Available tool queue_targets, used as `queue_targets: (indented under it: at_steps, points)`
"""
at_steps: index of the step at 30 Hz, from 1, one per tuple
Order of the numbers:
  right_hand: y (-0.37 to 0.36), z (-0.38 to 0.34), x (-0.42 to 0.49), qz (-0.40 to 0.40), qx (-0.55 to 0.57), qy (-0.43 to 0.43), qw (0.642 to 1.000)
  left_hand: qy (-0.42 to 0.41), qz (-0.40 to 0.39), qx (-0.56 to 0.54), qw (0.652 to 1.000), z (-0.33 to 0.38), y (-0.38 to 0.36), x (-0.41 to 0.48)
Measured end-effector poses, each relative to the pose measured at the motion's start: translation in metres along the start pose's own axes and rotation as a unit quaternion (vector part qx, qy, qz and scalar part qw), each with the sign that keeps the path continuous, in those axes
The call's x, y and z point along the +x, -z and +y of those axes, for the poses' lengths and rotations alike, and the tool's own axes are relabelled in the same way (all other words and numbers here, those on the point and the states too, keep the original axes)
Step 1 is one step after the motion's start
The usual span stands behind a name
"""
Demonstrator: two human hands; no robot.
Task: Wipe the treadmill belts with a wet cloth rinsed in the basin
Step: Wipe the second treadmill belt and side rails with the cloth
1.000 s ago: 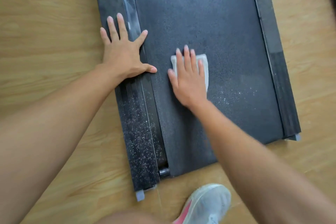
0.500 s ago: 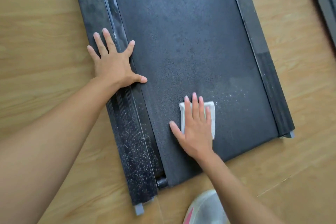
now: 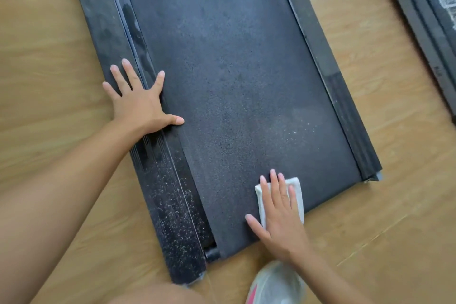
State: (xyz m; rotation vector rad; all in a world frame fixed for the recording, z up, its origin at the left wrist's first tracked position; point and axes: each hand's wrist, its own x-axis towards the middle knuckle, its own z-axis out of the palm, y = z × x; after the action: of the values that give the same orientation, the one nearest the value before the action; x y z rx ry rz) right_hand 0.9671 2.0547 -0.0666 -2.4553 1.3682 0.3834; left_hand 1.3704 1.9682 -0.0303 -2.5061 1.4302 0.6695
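Observation:
A black treadmill belt (image 3: 237,86) lies flat on a wooden floor, with dark side rails on both sides. My right hand (image 3: 280,215) presses flat with straight fingers on a folded white cloth (image 3: 296,192) at the belt's near edge. My left hand (image 3: 139,101) rests spread and flat on the left side rail (image 3: 170,210), thumb reaching onto the belt. White specks dot the near part of that rail and a patch of belt at the right. No basin is in view.
The right side rail (image 3: 328,64) runs along the belt. A second dark treadmill (image 3: 429,7) lies at the upper right. My white and pink shoe (image 3: 274,284) stands on the wooden floor (image 3: 44,76) just below the belt's near end.
My right hand has dragged the cloth down the belt from the middle to its near edge. My left hand stays planted on the left rail.

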Motion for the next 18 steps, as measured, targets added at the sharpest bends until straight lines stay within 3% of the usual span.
queue_targets:
  at_steps: [5,9,13,18]
  points:
    - [0.041,-0.024,0.175,0.107,0.001,0.002,0.994,0.006,0.009,-0.019,1.0,-0.001,-0.01,0.008]
    - [0.083,-0.02,0.26,0.097,0.016,-0.026,0.995,0.013,0.004,-0.02,1.0,0.005,-0.002,0.001]
    - [0.081,0.028,0.181,-0.025,-0.015,0.087,0.996,0.027,-0.031,0.003,0.999,0.016,0.013,-0.006]
    - [0.077,0.124,0.053,-0.164,-0.138,0.197,0.957,0.023,-0.072,0.041,0.996,0.024,0.024,-0.006]
